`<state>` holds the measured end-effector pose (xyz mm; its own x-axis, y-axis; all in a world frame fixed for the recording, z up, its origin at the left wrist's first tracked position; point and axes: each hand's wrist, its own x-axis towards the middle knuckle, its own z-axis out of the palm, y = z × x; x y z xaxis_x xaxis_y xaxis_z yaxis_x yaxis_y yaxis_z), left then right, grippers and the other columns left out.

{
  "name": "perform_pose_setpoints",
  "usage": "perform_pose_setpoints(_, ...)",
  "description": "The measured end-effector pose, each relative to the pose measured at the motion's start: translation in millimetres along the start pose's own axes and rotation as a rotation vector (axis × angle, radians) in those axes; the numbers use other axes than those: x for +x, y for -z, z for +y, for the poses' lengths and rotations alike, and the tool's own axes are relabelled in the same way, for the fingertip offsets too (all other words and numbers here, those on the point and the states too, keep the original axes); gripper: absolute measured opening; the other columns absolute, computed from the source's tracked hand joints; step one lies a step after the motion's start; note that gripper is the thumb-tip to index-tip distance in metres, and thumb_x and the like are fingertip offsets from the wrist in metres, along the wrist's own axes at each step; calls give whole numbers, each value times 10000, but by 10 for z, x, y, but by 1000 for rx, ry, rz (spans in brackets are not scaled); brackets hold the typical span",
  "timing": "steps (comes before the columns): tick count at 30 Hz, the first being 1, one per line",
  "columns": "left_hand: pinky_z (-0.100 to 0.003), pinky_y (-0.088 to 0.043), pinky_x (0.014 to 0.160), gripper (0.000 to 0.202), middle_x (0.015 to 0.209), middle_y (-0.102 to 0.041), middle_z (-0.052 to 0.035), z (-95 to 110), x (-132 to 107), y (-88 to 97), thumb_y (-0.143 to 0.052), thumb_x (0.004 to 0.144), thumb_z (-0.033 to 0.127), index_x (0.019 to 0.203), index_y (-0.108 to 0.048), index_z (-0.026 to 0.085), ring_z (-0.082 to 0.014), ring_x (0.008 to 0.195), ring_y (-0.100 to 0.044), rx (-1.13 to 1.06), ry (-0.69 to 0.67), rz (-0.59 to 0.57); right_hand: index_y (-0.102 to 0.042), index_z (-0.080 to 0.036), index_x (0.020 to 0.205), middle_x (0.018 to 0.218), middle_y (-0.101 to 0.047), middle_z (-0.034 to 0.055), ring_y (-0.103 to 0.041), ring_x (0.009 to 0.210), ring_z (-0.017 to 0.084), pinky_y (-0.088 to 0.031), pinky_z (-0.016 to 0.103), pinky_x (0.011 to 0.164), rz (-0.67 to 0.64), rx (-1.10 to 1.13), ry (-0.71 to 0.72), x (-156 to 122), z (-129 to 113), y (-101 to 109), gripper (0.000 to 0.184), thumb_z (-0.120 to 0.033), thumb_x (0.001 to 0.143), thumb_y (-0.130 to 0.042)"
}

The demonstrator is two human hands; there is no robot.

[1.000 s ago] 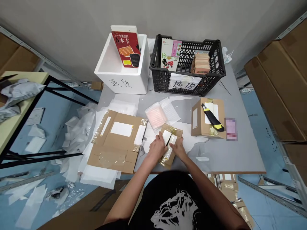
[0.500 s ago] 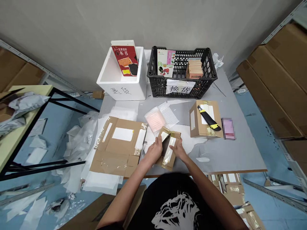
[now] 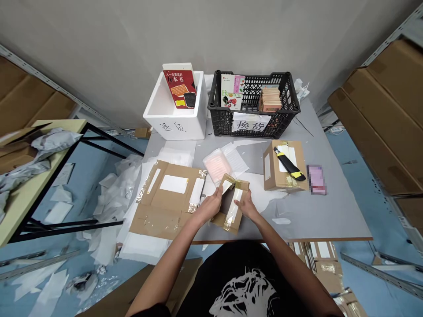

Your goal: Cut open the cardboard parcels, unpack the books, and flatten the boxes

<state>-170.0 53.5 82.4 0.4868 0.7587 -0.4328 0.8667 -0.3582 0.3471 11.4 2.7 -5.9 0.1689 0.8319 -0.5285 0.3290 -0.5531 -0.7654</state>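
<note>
While the left hand (image 3: 210, 205) has its fingers clamped on one flap of a small carton (image 3: 234, 215) just below centre frame, the right hand (image 3: 247, 207) has the other pinched, gap showing between. Flattened cardboard (image 3: 153, 215) left on the grey tabletop (image 3: 325, 218), bigger box (image 3: 271, 174) with a utility knife (image 3: 289, 164) right, pink wrapped bundle (image 3: 217, 166) behind, then white bin (image 3: 183, 126) and black crate (image 3: 279, 126) up top

Pink item (image 3: 317, 179), details blurred
</note>
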Motion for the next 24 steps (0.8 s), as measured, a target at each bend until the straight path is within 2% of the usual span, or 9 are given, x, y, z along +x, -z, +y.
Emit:
perform_pose_setpoints(2, -326, -477, 841, 632, 1425, -426, -215, 126, 37, -29, -333, 864, 106, 1473, -166, 131, -246, 1038, -636, 70, 29, -16, -93, -223, 1440, 1382, -399, 125, -454, 1248, 289, -408, 460, 990, -9, -50, -22, -21, -51, 10, 864, -373, 750, -591)
perform_pose_setpoints(4, -340, -486, 838, 650, 1389, -440, -261, 300, 121, -58, -354, 840, 73, 1463, -169, 77, -266, 1045, -632, 133, 111, -4, -80, -181, 1440, 1399, -393, 152, -452, 1255, 288, -413, 438, 984, -10, -85, -63, -53, -101, 3, 871, -393, 762, -586)
perform_pose_setpoints(7, -337, -521, 781, 677, 1336, -472, -260, 541, 296, -87, -404, 816, 62, 1459, -192, 78, -282, 1056, -619, 216, 222, 97, -134, -146, 1424, 1395, -414, 172, -467, 1244, 286, -426, 410, 961, -5, -129, -114, -126, -187, -5, 813, -428, 794, -562)
perform_pose_setpoints(9, -330, -542, 720, 657, 1354, -447, -256, 628, 395, -93, -415, 833, 99, 1459, -216, 97, -288, 1043, -619, 266, 228, 158, -216, -155, 1404, 1371, -449, 166, -489, 1218, 289, -435, 404, 941, -14, -207, -100, -183, -263, 66, 730, -431, 814, -546)
perform_pose_setpoints(12, -325, -555, 671, 573, 1378, -424, -263, 640, 459, -95, -390, 878, 178, 1432, -290, 71, -279, 995, -637, 311, 187, 179, -297, -145, 1386, 1357, -458, 178, -485, 1199, 300, -431, 420, 931, 124, -411, 58, -223, -394, 404, 583, -385, 879, -456)
perform_pose_setpoints(14, -321, -558, 653, 551, 1392, -414, -271, 602, 453, -103, -366, 897, 207, 1423, -311, 51, -267, 962, -650, 329, 166, 168, -345, -98, 1362, 1318, -476, 210, -451, 1205, 313, -402, 437, 954, 357, -572, 197, -179, -458, 763, 508, -346, 920, -371)
perform_pose_setpoints(17, -312, -559, 643, 540, 1418, -396, -271, 537, 421, -130, -336, 917, 222, 1432, -306, 61, -259, 970, -651, 347, 152, 163, -380, -52, 1337, 1314, -450, 257, -392, 1218, 353, -358, 478, 963, 629, -812, 249, 2, -465, 1295, 495, -274, 895, -412)
perform_pose_setpoints(20, -308, -559, 684, 526, 1427, -393, -264, 489, 407, -151, -311, 929, 209, 1434, -304, 63, -252, 1021, -637, 352, 132, 167, -355, -34, 1356, 1310, -442, 271, -387, 1190, 366, -358, 481, 929, 639, -1009, 256, 231, -394, 1618, 538, -262, 877, -440)
perform_pose_setpoints(24, -304, -559, 711, 524, 1440, -387, -250, 469, 411, -137, -292, 936, 197, 1441, -287, 58, -250, 1067, -618, 349, 132, 131, -381, -45, 1352, 1191, -511, 244, -457, 1058, 328, -397, 422, 819, 551, -1139, 189, 456, -362, 1819, 486, -231, 903, -378)
